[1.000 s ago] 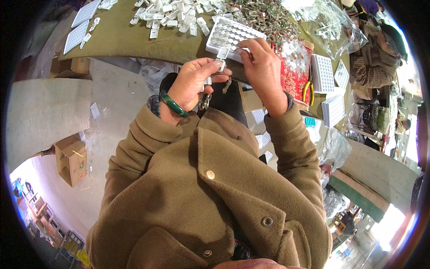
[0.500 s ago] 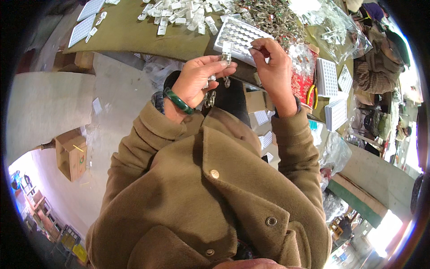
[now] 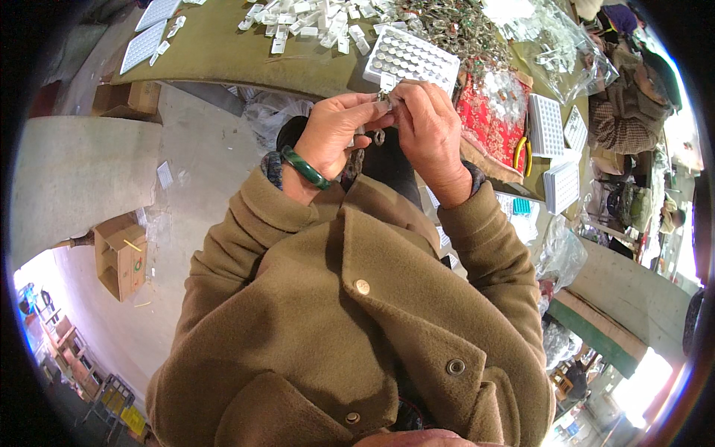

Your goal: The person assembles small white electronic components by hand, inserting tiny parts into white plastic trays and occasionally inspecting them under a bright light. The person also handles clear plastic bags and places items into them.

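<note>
My left hand (image 3: 331, 138), with a green bangle at its wrist, is closed around a small white and clear plastic piece (image 3: 387, 80) whose top sticks up past the fingertips. A small metal-looking link (image 3: 380, 137) dangles below these fingers. My right hand (image 3: 432, 134) meets the left at the piece, thumb and fingers pinched together against it. What the right fingertips grip is hidden. Just beyond the hands lies a white tray (image 3: 451, 68) with rows of small round white discs.
Loose white plastic pieces (image 3: 309, 21) and a heap of metal-looking parts (image 3: 454, 33) lie on the table (image 3: 223, 56). At the right are a red patterned cloth (image 3: 480, 112) with clear bits, yellow-handled pliers (image 3: 523, 155) and white trays (image 3: 547, 123). A cardboard box (image 3: 119, 257) stands on the floor.
My right hand has moved left and down from the disc tray to the plastic piece in my left hand. The left hand has stayed nearly in place, keeping its hold.
</note>
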The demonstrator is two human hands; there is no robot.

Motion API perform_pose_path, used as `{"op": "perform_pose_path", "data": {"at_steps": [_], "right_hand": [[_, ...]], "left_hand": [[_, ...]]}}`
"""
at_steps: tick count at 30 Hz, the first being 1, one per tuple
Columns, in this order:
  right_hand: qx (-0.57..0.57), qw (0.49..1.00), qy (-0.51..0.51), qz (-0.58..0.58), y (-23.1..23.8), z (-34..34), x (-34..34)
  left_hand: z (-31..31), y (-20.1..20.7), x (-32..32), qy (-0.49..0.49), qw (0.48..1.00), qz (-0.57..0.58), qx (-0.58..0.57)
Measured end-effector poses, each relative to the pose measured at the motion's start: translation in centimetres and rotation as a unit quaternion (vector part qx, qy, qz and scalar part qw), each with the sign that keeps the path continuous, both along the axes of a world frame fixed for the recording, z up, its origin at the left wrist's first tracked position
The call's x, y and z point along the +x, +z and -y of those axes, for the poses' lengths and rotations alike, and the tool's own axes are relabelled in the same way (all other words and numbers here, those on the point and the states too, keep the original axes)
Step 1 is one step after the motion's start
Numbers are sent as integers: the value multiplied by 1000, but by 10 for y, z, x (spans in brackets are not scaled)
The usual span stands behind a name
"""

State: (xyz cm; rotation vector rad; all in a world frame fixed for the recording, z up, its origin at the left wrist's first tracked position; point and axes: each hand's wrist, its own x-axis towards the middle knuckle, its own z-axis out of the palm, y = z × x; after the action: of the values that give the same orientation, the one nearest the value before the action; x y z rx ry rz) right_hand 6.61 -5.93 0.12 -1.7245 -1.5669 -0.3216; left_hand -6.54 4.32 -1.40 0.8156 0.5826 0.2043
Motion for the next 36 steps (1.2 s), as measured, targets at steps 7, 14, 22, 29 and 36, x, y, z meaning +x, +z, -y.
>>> {"op": "perform_pose_path", "data": {"at_steps": [7,14,22,29,36], "right_hand": [[-20,999,43,3,2,-1,1],[-96,950,41,-296,12,-1,9],[-42,800,45,-597,15,-4,-1],[-74,800,49,-594,10,0,-9],[-58,694,108,-710,12,2,1]], "left_hand": [[5,-5,0,28,999,1,44],[15,1,1,85,987,27,130],[3,15,-2,47,998,43,-1],[-3,7,-1,-37,992,61,-107],[-9,-10,-3,-80,951,112,-275]]}}
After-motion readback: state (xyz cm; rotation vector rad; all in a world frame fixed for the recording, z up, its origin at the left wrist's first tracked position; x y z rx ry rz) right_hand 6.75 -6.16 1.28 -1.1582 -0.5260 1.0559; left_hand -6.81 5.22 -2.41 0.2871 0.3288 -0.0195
